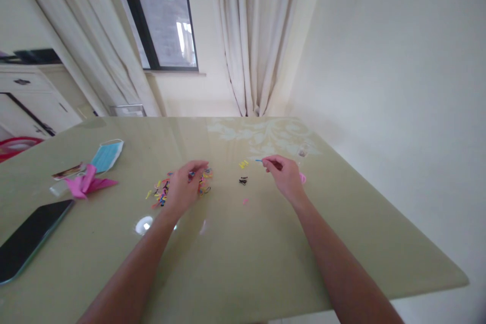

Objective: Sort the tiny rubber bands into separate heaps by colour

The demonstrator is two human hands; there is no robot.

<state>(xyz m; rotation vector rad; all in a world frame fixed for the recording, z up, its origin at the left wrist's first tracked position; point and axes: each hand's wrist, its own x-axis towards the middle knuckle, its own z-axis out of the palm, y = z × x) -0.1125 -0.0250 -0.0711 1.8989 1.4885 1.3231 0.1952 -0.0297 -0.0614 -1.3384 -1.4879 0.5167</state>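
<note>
My left hand (pixel 186 185) rests over a mixed pile of small coloured rubber bands (pixel 164 191) on the glossy table (pixel 235 253), its fingers curled down into the pile. My right hand (pixel 285 174) is pinched on a small blue band (pixel 259 161) at its fingertips. Between the hands lie a small yellow group of bands (pixel 243 164) and a small black group (pixel 243 180). A pink group (pixel 302 178) shows just right of my right hand, and one pink band (pixel 245 201) lies alone nearer me.
At the left lie a blue face mask (pixel 107 155), a pink paper scrap (pixel 86 183), a card (pixel 68 170) and a dark phone (pixel 28 239). A small clear cup (pixel 302 151) stands beyond my right hand. Curtains, a window and a white cabinet are behind.
</note>
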